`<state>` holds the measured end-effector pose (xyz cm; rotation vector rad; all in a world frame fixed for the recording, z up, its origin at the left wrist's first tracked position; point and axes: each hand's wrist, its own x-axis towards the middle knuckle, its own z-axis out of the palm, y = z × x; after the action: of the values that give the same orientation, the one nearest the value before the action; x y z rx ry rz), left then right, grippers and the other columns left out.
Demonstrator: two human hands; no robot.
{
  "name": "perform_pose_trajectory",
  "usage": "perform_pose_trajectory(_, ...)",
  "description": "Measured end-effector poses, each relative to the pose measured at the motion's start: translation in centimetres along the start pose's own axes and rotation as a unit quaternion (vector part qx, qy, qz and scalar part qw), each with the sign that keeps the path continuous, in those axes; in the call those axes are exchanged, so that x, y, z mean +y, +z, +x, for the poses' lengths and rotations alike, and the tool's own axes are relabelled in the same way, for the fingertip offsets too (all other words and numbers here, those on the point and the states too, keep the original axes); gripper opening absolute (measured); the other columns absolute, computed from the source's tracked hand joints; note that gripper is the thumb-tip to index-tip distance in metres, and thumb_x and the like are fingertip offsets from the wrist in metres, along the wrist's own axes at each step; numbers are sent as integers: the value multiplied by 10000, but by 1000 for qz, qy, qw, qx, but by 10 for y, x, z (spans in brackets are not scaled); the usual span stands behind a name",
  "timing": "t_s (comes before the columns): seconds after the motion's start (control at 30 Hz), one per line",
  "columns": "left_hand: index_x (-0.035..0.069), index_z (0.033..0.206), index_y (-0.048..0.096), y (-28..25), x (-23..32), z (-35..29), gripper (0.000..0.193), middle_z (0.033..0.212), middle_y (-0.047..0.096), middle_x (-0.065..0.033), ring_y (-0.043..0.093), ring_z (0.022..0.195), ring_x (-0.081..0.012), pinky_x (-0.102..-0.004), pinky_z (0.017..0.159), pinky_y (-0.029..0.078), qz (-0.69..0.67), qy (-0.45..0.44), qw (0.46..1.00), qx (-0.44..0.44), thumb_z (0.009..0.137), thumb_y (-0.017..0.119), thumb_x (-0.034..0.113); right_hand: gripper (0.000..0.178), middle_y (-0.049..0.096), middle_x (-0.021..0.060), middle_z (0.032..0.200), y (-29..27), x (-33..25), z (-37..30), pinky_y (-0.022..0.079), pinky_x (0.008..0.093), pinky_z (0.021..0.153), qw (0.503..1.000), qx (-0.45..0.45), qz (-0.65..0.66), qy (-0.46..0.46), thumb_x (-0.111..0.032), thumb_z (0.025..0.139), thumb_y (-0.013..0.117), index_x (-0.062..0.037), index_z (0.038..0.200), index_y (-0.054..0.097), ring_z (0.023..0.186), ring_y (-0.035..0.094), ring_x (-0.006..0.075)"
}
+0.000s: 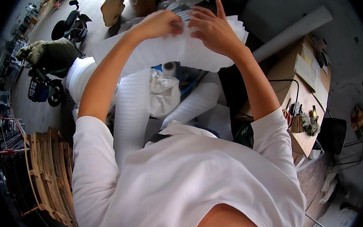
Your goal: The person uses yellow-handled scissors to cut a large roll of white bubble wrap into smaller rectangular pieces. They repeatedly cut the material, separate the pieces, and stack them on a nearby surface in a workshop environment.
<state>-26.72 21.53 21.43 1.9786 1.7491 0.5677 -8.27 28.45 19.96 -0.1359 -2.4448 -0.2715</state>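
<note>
A stack of thin white foam sheets point(207, 53) lies across the space in front of me, its far right edge fanned into layers. Over its left part hangs my left hand point(160, 25), the fingers curled toward the middle and smeared by motion, so their grip is unclear. Close by on the right, my right hand point(215, 31) has its fingers spread, the index raised, above or lightly on the sheets. Between my arms, nearer to me, are a ribbed white foam roll point(133, 105), a second foam piece point(197, 100) and a crumpled white plastic bag point(164, 93).
To the right stands a cardboard-covered bench point(285, 72) with tools, and a long foam roll point(294, 32) leans behind it. Cardboard boxes point(143, 1) sit beyond the sheets. At left are a parked scooter point(51, 58) and wooden pallets point(51, 171).
</note>
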Motion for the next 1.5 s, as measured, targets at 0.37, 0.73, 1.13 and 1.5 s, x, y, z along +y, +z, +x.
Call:
perform_pose_trajectory(0.37,12,803,553,8,-10,10,92,669,469,54,394,610,-23,-180,556,324,-227,100,969,-16,784,494,81,170,566,116,802,8,-3,-2,418,333,716,989,45,117,78,-27,656,582,-27,822,540,793,531,290)
perform_pose_trajectory(0.73,77,833,579,-154,-192,-67,196,660,535,-5,457,620,-94,-233,593,367,85,-48,952,290,834,496,255,113,591,46,729,85,-50,-346,364,329,743,831,-545,103,50,-165,625,649,-110,706,592,778,567,186)
perform_pose_trajectory(1.13,42,838,565,3,-38,10,143,762,586,-96,569,710,-218,-291,690,428,75,100,983,134,810,515,173,187,436,179,1191,30,2,-49,427,341,794,916,-137,344,158,-56,735,602,5,909,571,934,527,317)
perform_pose_trajectory(1.5,38,829,617,-25,-41,-11,174,671,599,-51,558,593,-113,-246,560,444,-48,1,999,-17,750,553,180,231,457,127,1160,19,30,-35,343,392,887,966,24,181,184,-100,722,633,-11,931,591,953,518,292)
